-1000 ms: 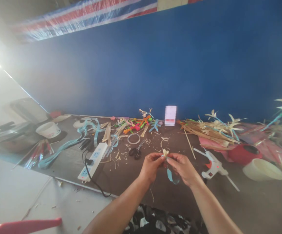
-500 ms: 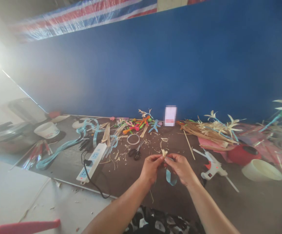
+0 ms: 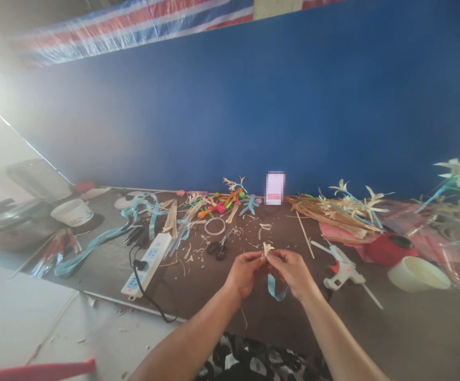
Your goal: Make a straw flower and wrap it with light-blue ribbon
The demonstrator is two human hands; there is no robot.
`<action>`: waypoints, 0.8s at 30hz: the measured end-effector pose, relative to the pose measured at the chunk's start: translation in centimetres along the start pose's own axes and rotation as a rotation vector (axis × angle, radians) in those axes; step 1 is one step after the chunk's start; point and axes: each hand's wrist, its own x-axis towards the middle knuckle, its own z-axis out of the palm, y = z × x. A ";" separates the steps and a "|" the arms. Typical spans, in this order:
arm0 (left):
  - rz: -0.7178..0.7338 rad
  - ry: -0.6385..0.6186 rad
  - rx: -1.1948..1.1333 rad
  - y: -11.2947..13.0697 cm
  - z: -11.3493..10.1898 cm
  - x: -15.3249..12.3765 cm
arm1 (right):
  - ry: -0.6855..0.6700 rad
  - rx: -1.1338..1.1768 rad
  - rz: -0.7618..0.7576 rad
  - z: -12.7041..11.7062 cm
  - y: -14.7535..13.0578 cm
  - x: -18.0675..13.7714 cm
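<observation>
My left hand (image 3: pixel 245 272) and my right hand (image 3: pixel 291 269) meet above the dark table, fingertips pinched together on a small pale flower (image 3: pixel 268 248). Its cream petals stick up over the fingers; its lower part is hidden by them. A light blue ribbon (image 3: pixel 276 288) hangs in a loop below my right hand. Black-handled scissors (image 3: pixel 216 248) lie beyond my left hand, among cream scraps (image 3: pixel 190 256). To the right of my right hand rests a white glue gun (image 3: pixel 343 270) with a glue stick out of its back.
A white power strip (image 3: pixel 146 267) with a black cord lies on the left, near a long blue ribbon (image 3: pixel 95 246) and a white bowl (image 3: pixel 72 212). Dried husks (image 3: pixel 328 214) and finished flowers (image 3: pixel 372 200) lie at right, behind a red roll (image 3: pixel 388 247) and a cream cup (image 3: pixel 418 275). A blue panel (image 3: pixel 253 106) stands behind.
The view has shifted slightly, so everything sits a little further left. Both hands keep their pinch on the flower, with hardly any movement.
</observation>
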 end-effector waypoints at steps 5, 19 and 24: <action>0.089 0.097 0.120 -0.6 -0.2 0.4 | 0.039 -0.138 -0.109 -0.2 0.5 0.2; 0.112 0.192 0.300 -1.3 -0.9 2.8 | 0.129 -0.390 -0.265 -2.0 0.8 0.4; 0.050 0.247 0.185 -0.4 -2.1 3.2 | 0.434 -0.381 -0.108 -10.2 2.4 -3.0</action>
